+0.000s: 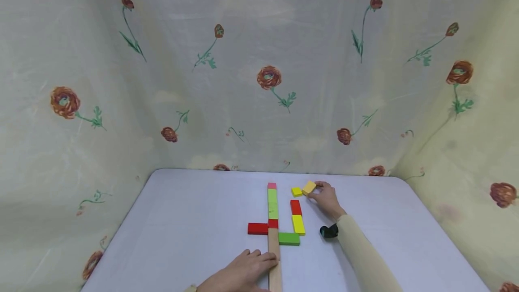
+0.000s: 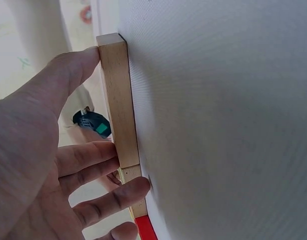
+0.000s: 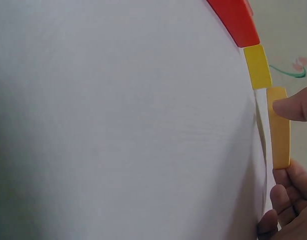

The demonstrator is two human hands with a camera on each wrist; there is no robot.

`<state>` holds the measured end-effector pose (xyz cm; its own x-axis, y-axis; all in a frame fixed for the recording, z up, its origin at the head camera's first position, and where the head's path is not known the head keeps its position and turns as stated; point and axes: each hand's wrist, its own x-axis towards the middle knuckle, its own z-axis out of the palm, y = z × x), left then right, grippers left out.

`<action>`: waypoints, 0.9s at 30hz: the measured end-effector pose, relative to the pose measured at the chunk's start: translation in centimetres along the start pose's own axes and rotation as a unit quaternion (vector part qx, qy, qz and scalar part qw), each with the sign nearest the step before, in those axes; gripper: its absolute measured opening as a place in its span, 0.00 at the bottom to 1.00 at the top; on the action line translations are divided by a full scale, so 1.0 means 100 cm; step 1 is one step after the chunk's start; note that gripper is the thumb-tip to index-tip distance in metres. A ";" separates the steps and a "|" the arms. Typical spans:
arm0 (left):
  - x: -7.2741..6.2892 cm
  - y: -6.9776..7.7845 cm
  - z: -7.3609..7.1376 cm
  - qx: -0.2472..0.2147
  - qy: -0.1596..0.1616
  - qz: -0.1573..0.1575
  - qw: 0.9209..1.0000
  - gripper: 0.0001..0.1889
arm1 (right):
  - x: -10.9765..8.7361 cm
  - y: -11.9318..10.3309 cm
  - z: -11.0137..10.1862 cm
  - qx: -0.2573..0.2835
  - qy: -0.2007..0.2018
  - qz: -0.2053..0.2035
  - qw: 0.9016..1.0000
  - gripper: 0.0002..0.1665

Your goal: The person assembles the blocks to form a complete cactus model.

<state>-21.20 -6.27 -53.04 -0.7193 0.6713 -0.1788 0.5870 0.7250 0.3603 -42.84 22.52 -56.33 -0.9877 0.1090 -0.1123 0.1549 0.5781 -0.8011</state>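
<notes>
My right hand (image 1: 327, 199) pinches a light orange wooden block (image 1: 309, 188) between thumb and fingers at the far right of the centre. In the right wrist view, that block (image 3: 279, 131) stands end to end with a small yellow block (image 3: 257, 66). My left hand (image 1: 245, 270) rests at the row of plain wooden blocks (image 1: 273, 242) near the front. The left wrist view has the thumb at one end of a plain block (image 2: 118, 105), with fairly straight fingers along the row. Two light green blocks (image 1: 272, 202) and a pink one (image 1: 272, 185) extend the row away from me.
Red (image 1: 296, 207) and yellow (image 1: 298, 225) blocks form a second line on the right, with a green block (image 1: 289, 239) crosswise. A dark red block (image 1: 257, 228) juts left. The white table (image 1: 194, 220) meets floral cloth (image 1: 243, 125) behind it.
</notes>
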 end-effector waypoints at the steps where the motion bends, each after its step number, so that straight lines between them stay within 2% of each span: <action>1: 0.000 0.000 0.000 0.005 0.003 0.002 1.000 0.37 | -0.001 0.000 -0.001 0.002 0.000 -0.001 1.000 0.37; 7: -0.001 0.000 0.001 0.024 0.012 0.004 1.000 0.38 | -0.008 -0.004 -0.006 0.001 0.004 -0.009 1.000 0.36; 13: 0.000 0.001 0.002 0.021 0.013 0.001 1.000 0.38 | -0.019 -0.015 -0.008 0.005 0.004 -0.024 1.000 0.36; 22: 0.001 0.002 0.000 0.009 -0.001 -0.011 1.000 0.38 | -0.043 -0.045 0.013 -0.022 -0.013 -0.075 0.997 0.36; 27: 0.002 0.001 -0.001 0.010 -0.009 -0.014 1.000 0.37 | -0.058 -0.065 0.029 -0.026 -0.051 -0.109 0.992 0.36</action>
<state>-21.31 -6.04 -52.93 -0.7282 0.6538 -0.2054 0.5750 0.7460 0.3360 -38.20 15.72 -52.17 -0.9946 -0.1036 -0.0010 -0.0639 0.6210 -0.7812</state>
